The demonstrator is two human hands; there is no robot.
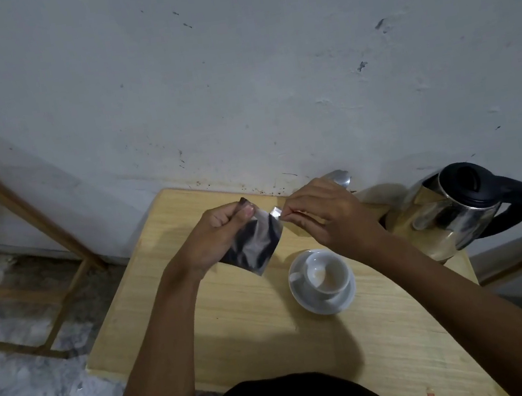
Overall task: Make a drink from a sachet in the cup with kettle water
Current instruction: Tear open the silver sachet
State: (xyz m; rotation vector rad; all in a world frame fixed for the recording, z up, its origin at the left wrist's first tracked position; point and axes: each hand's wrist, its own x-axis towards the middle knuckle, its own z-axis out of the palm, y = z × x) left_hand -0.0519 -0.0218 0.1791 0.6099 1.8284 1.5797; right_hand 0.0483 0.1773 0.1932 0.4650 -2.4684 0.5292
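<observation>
A silver foil sachet (254, 245) hangs in the air above the wooden table (243, 318). My left hand (221, 233) pinches its upper left corner. My right hand (329, 215) pinches a small torn strip at the sachet's top right corner. Below my right wrist a white cup (329, 274) stands on a white saucer (303, 296); I see nothing inside the cup. At the table's far right corner sits a steel kettle (456, 214) with a black lid and handle.
A shiny metal object (339, 177), perhaps a spoon, sticks out behind my right hand near the wall. A wooden frame (20, 211) stands on the marbled floor to the left. The white wall runs close behind the table.
</observation>
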